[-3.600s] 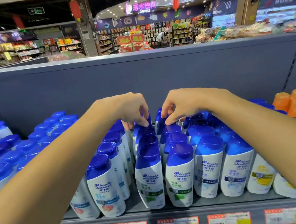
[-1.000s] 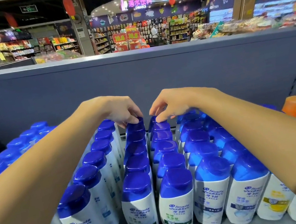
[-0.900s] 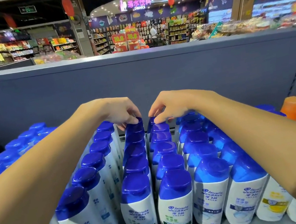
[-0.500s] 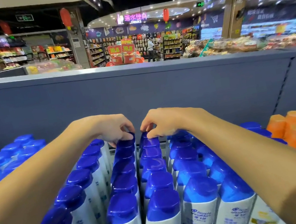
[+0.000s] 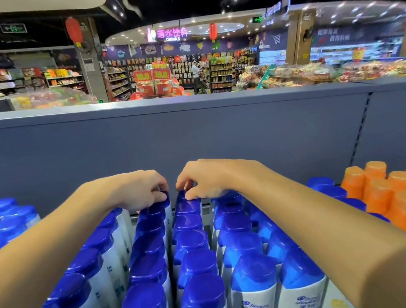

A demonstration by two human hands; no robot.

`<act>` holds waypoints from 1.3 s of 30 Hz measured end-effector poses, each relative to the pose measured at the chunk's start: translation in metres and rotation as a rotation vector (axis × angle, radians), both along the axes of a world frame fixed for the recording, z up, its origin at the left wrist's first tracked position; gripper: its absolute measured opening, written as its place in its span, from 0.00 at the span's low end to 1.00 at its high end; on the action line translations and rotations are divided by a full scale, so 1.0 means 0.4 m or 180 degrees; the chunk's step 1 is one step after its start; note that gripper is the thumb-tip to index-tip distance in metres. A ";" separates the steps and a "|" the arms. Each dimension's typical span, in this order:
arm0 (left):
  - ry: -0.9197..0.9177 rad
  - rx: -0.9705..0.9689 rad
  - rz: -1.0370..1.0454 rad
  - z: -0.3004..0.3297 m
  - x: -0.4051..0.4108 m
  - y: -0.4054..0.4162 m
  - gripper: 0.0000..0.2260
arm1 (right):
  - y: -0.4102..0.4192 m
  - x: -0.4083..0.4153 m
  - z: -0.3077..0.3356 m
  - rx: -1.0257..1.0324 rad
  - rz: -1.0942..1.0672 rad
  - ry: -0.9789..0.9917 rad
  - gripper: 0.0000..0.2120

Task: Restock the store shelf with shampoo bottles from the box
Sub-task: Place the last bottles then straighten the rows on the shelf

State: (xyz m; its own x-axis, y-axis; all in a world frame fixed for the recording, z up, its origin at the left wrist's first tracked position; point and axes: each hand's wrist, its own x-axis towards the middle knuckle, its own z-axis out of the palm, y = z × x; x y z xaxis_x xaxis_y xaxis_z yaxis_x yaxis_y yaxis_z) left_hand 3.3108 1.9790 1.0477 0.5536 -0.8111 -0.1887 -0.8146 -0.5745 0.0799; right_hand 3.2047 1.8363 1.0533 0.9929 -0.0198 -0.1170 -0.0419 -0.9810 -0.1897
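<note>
Rows of white shampoo bottles [image 5: 254, 302] with blue caps run from the shelf's front to its back. Both my arms reach over them to the rear. My left hand [image 5: 138, 190] curls its fingertips around the cap of the rearmost bottle [image 5: 152, 212] in one middle row. My right hand [image 5: 206, 180] does the same on the rearmost bottle [image 5: 187, 205] of the neighbouring row, a narrow gap apart from the left hand. The bodies of both rear bottles are hidden behind the bottles in front. The box is out of view.
The grey back panel [image 5: 193, 134] rises right behind my hands. Orange-capped bottles [image 5: 402, 196] fill the shelf to the right, and more blue-capped bottles [image 5: 0, 226] stand at the left. Store aisles lie beyond the panel.
My view has moved closer and higher, so the shelf edge and price tags dropped out of sight. Both hands stay on the rear caps and have drawn slightly nearer each other.
</note>
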 end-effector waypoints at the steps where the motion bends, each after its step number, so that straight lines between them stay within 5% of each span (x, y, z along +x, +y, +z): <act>1: 0.0038 0.0023 -0.0009 0.001 0.002 0.002 0.10 | -0.002 -0.002 0.000 0.0028 0.0005 -0.0002 0.19; 26: 0.0556 -0.0312 0.0306 -0.001 -0.005 0.009 0.08 | -0.003 -0.001 -0.016 0.1048 -0.0366 0.0089 0.14; 39: 0.0740 -0.0549 0.0372 -0.010 -0.005 0.022 0.09 | -0.012 -0.006 -0.025 0.0995 -0.0301 -0.0041 0.13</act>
State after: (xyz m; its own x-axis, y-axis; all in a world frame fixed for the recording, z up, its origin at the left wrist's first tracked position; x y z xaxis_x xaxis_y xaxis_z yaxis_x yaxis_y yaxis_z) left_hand 3.3087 1.9878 1.0436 0.6032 -0.7755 -0.1864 -0.6922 -0.6251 0.3606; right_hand 3.2023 1.8313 1.0431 0.9898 -0.0770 -0.1195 -0.1257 -0.8671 -0.4820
